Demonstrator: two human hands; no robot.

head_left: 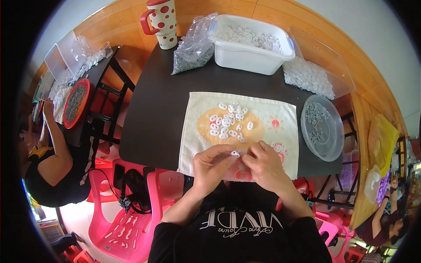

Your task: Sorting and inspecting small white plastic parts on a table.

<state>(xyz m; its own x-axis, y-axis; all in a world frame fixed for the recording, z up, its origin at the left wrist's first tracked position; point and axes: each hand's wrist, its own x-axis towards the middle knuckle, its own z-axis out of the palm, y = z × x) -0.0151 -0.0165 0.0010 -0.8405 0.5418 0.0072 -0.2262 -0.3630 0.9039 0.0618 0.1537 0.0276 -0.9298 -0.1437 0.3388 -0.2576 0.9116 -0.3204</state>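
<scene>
Over the near edge of a cream towel (199, 103), my two hands meet. A small white plastic piece with a hole (235, 153) is pinched between the thumb and fingertips of my left hand (211, 168). Close beside it, my right hand (265, 165) has its fingers bent and pressed together; whatever they hold, if anything, is hidden. Beyond my hands, a loose pile of white two-holed plastic pieces (226, 122) lies on the towel's orange patch. More white pieces (278, 148) lie just past my right hand.
On the dark table (149, 109) stand a dotted tumbler (163, 24), a bag of grey bits (193, 55), a white tub (247, 61), a bag of white pieces (309, 79) and a clear bowl of small metal parts (322, 127). Pink chairs (125, 232) and other people are nearby.
</scene>
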